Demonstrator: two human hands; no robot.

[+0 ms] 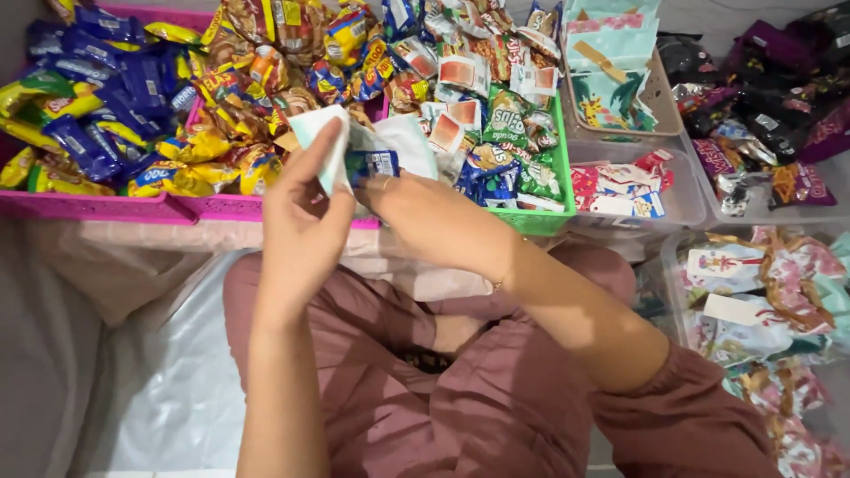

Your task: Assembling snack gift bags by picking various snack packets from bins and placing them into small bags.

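Note:
My left hand (304, 217) holds up a pale paper gift bag (329, 146) by its edge, just above my lap. My right hand (416, 208) pinches a small blue snack packet (372, 164) right at the bag's mouth, partly tucked behind the paper. A ring shows on one finger of that hand. Both hands hover in front of the baskets of sweets.
Pink baskets (106, 208) hold blue and yellow snack packets on the left. A green basket (540, 217) carries mixed packets in the middle. Clear tubs (686, 199) on the right contain red-white packets, dark wrappers and filled gift bags (753, 283). A white plastic sheet (168, 381) lies lower left.

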